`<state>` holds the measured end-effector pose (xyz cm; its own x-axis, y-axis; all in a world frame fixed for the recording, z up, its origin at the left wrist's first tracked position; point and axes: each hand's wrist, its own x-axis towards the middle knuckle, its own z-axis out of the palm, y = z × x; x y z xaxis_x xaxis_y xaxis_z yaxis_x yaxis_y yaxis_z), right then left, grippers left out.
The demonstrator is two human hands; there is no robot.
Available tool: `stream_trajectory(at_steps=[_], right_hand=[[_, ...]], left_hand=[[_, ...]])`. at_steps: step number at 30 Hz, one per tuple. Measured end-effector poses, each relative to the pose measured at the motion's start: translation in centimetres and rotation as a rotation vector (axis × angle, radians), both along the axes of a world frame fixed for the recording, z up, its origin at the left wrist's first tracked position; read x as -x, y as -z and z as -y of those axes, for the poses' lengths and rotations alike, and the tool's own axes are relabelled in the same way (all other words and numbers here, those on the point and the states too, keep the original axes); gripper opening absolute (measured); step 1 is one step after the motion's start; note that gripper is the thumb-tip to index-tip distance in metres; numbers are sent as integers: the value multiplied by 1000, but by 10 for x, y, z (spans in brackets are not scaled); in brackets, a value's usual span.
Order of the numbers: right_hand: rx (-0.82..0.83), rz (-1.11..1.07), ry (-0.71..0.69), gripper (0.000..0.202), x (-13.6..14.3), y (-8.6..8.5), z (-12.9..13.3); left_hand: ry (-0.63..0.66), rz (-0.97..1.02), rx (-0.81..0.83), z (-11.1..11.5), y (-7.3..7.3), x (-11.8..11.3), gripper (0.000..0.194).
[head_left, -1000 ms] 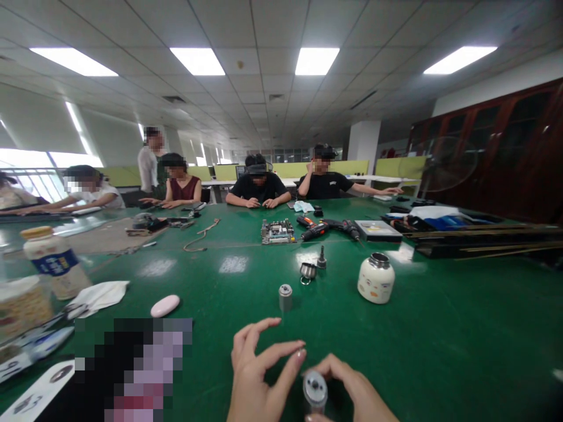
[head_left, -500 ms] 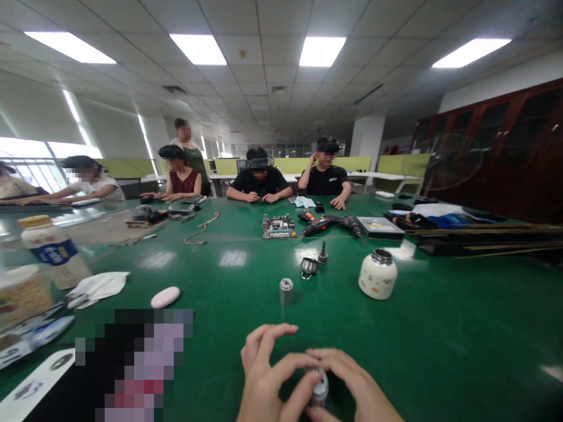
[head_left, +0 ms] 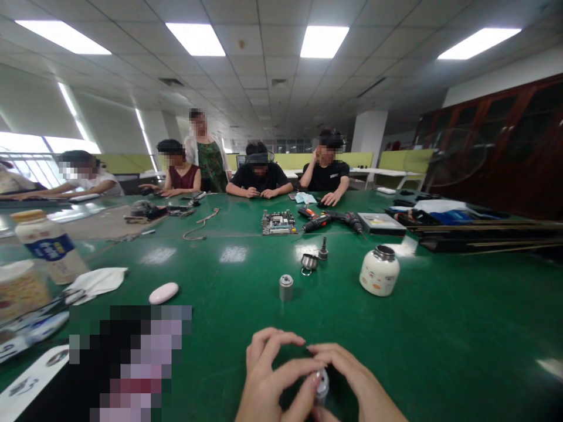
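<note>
Low in the head view, my left hand (head_left: pixel 275 378) pinches a small silvery cylinder-like part (head_left: pixel 322 384) between thumb and fingers. My right hand (head_left: pixel 354 372) closes round the same part from the other side, its thumb partly hidden below. A dark hole shows in the part's pale face; its lower end is cut off from sight. Ahead of both hands a small metal cylinder (head_left: pixel 285 288) stands upright on the green table (head_left: pixel 211 351). Beyond it lie a metal cup-like piece with a ring (head_left: pixel 308 264) and a dark stepped fitting (head_left: pixel 324 249).
A cream jar (head_left: pixel 379 272) stands open at right. Farther off are a circuit board (head_left: pixel 278 223), power drills (head_left: pixel 317 223) and a flat box (head_left: pixel 380 223). At left are a pink oval case (head_left: pixel 163 293), tissue (head_left: pixel 99 283) and a bottle (head_left: pixel 50 249). Several people sit opposite.
My hands stay on the small part, with slight finger shifts. The standing person in the background has moved right, and a seated person's hand opposite has shifted left onto a dark object.
</note>
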<state>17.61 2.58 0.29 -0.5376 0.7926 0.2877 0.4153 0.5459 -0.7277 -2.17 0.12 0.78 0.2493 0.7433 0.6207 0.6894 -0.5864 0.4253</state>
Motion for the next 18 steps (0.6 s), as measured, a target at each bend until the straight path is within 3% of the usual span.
stream_trajectory(at_steps=[3,6,11,18], right_hand=[[-21,-101,14,49,-5,-3,2],[-91,-205,73,40,-9,-6,0],[-84,-108,73,25,-4,-15,-2],[-101,-74,133,14,-4,-41,-12]], left_hand=[[-2,9,86,-1,4,1,39],[7,-12,207,0,8,1,65],[10,-61,291,2,2,-4,35],[18,-38,324,5,-9,-9,31]])
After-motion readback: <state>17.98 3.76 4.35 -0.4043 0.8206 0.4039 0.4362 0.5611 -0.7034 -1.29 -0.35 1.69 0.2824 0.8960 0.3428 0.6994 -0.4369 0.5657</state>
